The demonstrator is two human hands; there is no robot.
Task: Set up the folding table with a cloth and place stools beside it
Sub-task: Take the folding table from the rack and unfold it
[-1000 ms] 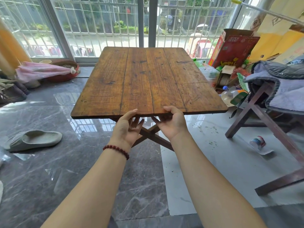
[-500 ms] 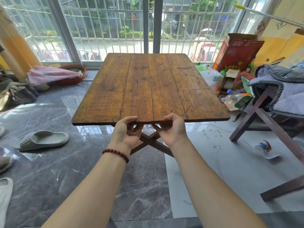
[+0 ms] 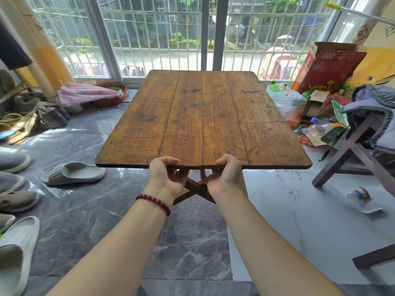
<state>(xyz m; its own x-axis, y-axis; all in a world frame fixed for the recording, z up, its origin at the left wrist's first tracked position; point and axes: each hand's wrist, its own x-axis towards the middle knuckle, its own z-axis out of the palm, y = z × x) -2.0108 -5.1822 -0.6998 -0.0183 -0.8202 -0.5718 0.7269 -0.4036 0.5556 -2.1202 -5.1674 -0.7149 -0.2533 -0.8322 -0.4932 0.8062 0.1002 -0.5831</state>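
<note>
The folding table [image 3: 201, 116] stands in the middle of the room, a worn brown plank top on crossed dark legs. My left hand [image 3: 166, 178], with a red bead bracelet at the wrist, grips the near edge just left of centre, thumb on top and fingers curled under. My right hand [image 3: 226, 176] holds the same edge just right of centre in the same way. A dark wooden stool [image 3: 352, 150] stands at the right with a grey cloth [image 3: 376, 103] heaped on it. The table's far legs are hidden.
Several slippers and shoes [image 3: 72, 173] lie on the floor to the left. A pink folded umbrella [image 3: 87, 94] and a red basin sit by the window. A red carton [image 3: 329, 69], bottles and bags crowd the right corner. A small cup [image 3: 360, 194] lies on the tiles.
Both hands have curled tighter on the table's near edge, from loose fingers to a firm grip. The view has pulled back a little, and more shoes show at the left.
</note>
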